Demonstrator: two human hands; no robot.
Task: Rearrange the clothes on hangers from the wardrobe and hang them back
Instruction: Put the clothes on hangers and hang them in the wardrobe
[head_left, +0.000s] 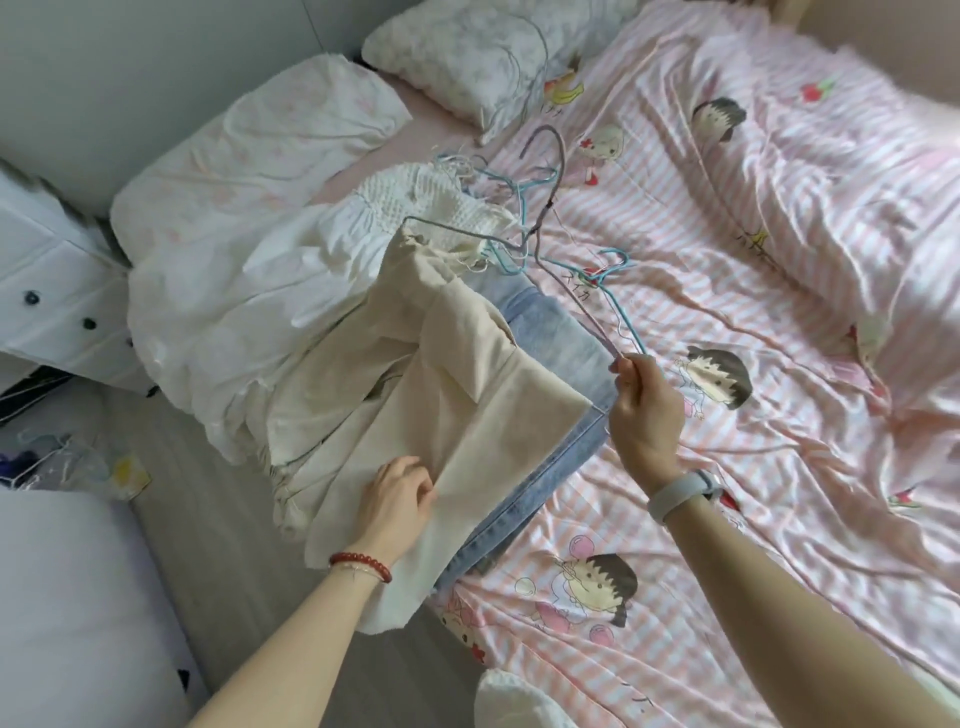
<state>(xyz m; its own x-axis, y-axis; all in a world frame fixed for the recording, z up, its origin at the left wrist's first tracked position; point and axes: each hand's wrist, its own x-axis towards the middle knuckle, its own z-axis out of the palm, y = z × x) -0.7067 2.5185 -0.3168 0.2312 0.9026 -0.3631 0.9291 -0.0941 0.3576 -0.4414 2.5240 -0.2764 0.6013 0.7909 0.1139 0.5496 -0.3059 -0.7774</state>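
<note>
Nearest us, our left hand (397, 493) rests with curled fingers on the cream garment (467, 415), seeming to gather a fold of it at the bed's near-left edge, where the cloth drapes over the side. We judge this garment light and limp: it will sag and slide wherever it is not supported, so it wants taking at a seam or waistband, not mid-panel. Under it lie the jeans (561, 364), heavier and stiffer, likely to stay put when the cream piece is lifted. Our right hand (644, 410) pinches the thin lower wires of the hangers (566, 249), a blue and a purple one tangled with others farther off. They look light and springy but prone to snag each other, so we think they should be drawn apart by the hooks before threading cloth. Left of them a white dress (249, 312) is heaped. Beyond spread the striped sheet (753, 312) and, far left, two pillows (249, 140).
</note>
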